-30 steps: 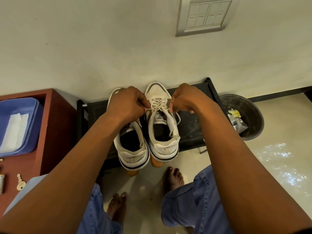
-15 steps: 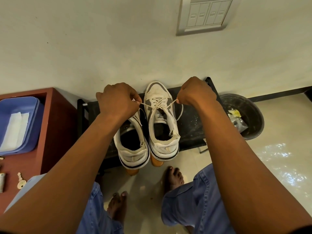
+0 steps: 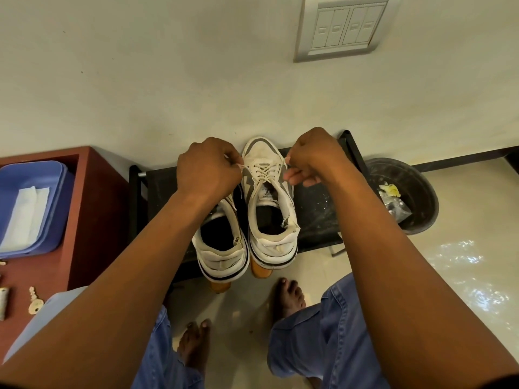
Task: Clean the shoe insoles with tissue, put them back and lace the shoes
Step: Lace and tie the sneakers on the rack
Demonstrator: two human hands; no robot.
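Two hands' grip, left hand, right hand, apparently pinching lace ends, two shoes

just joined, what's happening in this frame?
A person is lacing the right-hand shoe of a pair standing on a black rack. The left hand and right hand each pinch a lace end, pulled out sideways. The other shoe sits beside it, its laces hidden by the left hand.

Both hands pinching shoelace
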